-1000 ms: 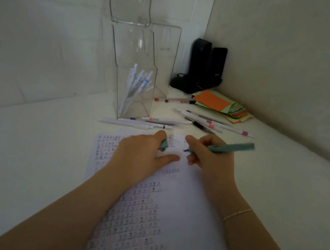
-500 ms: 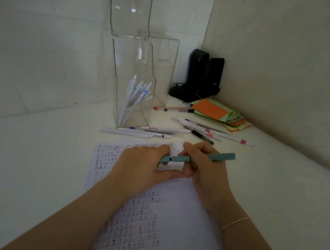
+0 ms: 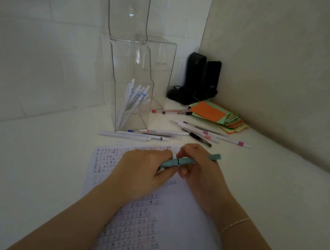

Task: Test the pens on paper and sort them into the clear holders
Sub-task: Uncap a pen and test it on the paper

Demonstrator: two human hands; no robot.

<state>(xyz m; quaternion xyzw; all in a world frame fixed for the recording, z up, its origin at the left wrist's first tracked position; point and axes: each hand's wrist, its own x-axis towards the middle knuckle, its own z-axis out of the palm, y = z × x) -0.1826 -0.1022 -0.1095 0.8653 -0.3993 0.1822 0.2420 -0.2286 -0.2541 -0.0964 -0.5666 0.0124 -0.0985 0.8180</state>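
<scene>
Both hands hold one teal pen point(image 3: 184, 161) just above the paper's point(image 3: 177, 223) far edge. Left hand point(image 3: 142, 170) pinches the cap end; right hand point(image 3: 198, 170) grips the barrel. The cap appears seated, a dark seam showing between the two parts. Recommended: press straight along the pen's axis until fully closed, no twisting. Then drop it into a holder point(image 3: 132, 107) at the desk's back, where white pens point(image 3: 133, 103) already stand.

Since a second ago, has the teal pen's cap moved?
Yes. The cap in the left hand now sits joined on the teal pen, above the paper.
</scene>
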